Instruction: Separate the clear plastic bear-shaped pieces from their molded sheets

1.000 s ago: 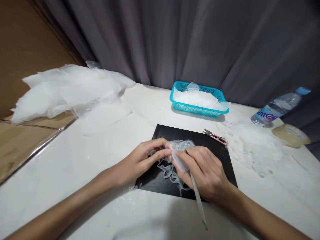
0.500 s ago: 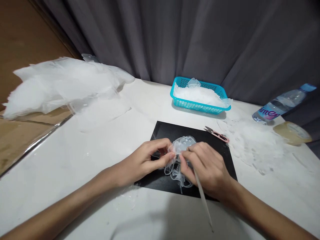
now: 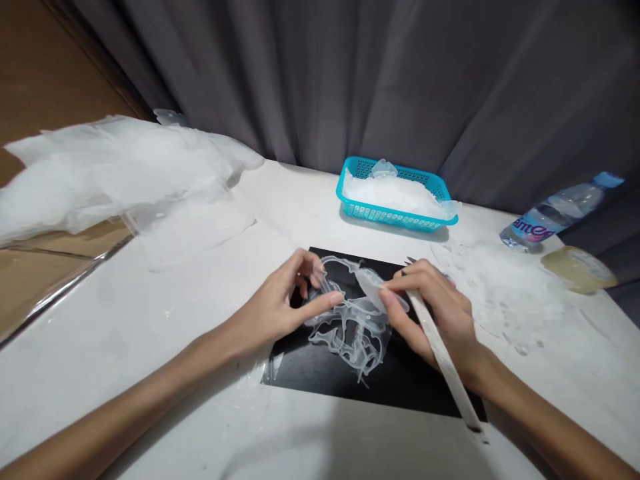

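A tangle of clear, frame-like plastic strips (image 3: 350, 360) lies on the black mat (image 3: 310, 380). At its left edge my left hand (image 3: 295, 300) has curled fingers and a thumb closed on part of the strips. My right hand (image 3: 435, 313) pinches a frosted, translucent plastic piece (image 3: 371, 288) between thumb and forefinger, just above the mat. Tucked in the same hand is a slim white-handled tool (image 3: 445, 360), its thin dark tip pointing down toward me. Behind the right hand, pink-handled thread snips (image 3: 411, 261) are mostly hidden.
A turquoise basket (image 3: 400, 215) of frosted pieces stands at the back. At left is a large heap of translucent sheets (image 3: 120, 167) beside cardboard (image 3: 60, 267). Scattered pieces (image 3: 520, 287), a water bottle (image 3: 537, 220) and a tape roll (image 3: 580, 270) lie at right.
My hands have moved apart. The frosted piece has come away to the right in my right hand, and the strips are spread wider. The tool has swung outward to the right.
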A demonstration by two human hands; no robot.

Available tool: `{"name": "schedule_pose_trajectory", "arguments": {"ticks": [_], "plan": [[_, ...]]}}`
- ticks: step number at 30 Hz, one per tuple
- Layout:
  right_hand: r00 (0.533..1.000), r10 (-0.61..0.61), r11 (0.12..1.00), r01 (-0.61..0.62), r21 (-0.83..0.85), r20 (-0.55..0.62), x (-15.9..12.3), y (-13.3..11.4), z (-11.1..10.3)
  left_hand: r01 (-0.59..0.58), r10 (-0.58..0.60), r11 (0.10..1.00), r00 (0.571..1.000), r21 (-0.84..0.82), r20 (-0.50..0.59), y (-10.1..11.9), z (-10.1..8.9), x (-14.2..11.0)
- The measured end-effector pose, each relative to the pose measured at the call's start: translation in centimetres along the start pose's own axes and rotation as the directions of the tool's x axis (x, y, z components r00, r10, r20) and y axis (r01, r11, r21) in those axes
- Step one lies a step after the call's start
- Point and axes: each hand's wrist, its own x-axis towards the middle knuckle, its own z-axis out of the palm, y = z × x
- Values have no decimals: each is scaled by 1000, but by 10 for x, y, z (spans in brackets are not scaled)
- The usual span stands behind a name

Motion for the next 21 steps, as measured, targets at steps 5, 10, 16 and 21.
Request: {"name": "schedule_pose_trajectory", "arguments": {"ticks": [5, 10, 16, 21], "plan": [[996, -16, 994, 6, 113, 85, -3, -6, 6, -267, 260, 948, 964, 173, 60, 10, 7, -2], [967, 254, 967, -255, 9, 24, -1, 5, 3, -185, 183, 983, 977, 9, 113, 2, 15, 3], [901, 394, 916, -402, 8, 181, 3, 20, -8, -68, 67, 998, 993, 10, 95, 1, 24, 5], [952, 241, 969, -248, 12, 190, 2, 18, -12, -3, 1, 1000, 985, 10, 175, 0, 29, 12]]}}
